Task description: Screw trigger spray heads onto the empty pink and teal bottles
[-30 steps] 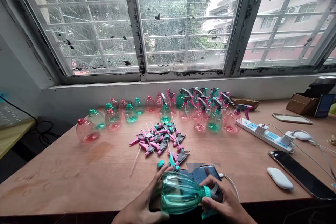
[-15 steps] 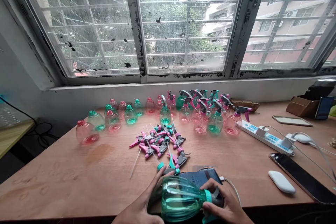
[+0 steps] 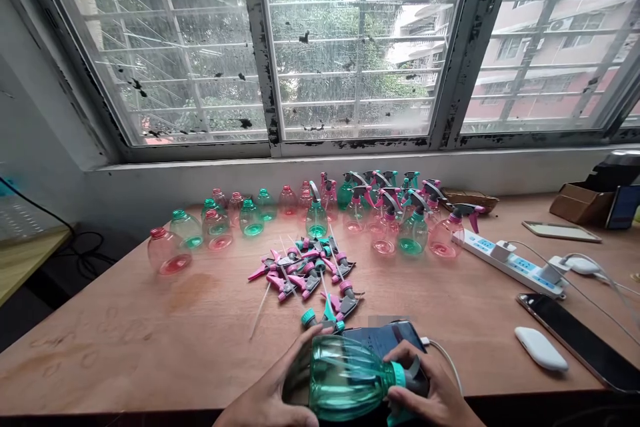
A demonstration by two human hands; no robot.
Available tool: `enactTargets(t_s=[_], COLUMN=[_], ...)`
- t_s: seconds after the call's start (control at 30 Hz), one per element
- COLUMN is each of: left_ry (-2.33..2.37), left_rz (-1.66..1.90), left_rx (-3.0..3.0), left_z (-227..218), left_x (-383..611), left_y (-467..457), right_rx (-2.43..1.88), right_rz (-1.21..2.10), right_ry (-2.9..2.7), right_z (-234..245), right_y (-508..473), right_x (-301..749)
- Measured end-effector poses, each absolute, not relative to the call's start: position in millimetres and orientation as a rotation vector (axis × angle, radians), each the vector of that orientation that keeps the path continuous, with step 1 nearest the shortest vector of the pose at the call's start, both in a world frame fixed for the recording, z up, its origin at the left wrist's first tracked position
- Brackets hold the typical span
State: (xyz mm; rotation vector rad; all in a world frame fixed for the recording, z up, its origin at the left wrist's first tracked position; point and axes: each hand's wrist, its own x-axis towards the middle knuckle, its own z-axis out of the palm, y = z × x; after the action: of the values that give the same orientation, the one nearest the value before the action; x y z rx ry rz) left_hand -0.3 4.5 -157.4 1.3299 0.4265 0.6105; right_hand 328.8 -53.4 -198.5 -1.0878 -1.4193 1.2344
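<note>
A green clear spray bottle (image 3: 345,377) lies on its side in the air at the table's front edge, its base to the left. My left hand (image 3: 273,383) is wrapped round the base end. The fingers of my right hand (image 3: 430,387) grip the teal collar and grey spray head (image 3: 413,377) at the neck; the trigger below is partly hidden. Just beyond the bottle lies a pile of loose pink, teal and grey spray heads (image 3: 305,270) with thin tubes. A phone (image 3: 385,337) with a white cable is partly covered by the bottle.
Capless red and green bottles (image 3: 170,253) stand at the back left. Bottles with spray heads (image 3: 445,237) stand at the back right. A white power strip (image 3: 510,263), a dark phone (image 3: 580,340) and a white rounded case (image 3: 541,348) lie at the right.
Both hands hold the bottle in nearly the same place. The view has shifted very slightly; the things on the table have not moved.
</note>
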Motion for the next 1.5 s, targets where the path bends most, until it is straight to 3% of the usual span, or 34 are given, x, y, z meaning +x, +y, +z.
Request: enactTargets(t_s=[1.03,1.33,1.5], left_ry=[0.393,0.437,0.464], left_rz=[0.585,0.656,0.574], left_rx=[1.371,1.409,1.386], left_z=[-138.3,-164.4,-148.3], left_x=[6.6,-2.5,0.6], left_y=[1.4,3.0,2.8], right_rx=[-1.02,-1.0,-1.007], right_rz=[1.363,1.393,1.388], right_ry=[-1.266,-1.245,-1.258], right_z=[-195.1,-192.7,-194.0], right_y=[-56.4,-56.9,-57.1], right_x=[324.1,324.2,324.7])
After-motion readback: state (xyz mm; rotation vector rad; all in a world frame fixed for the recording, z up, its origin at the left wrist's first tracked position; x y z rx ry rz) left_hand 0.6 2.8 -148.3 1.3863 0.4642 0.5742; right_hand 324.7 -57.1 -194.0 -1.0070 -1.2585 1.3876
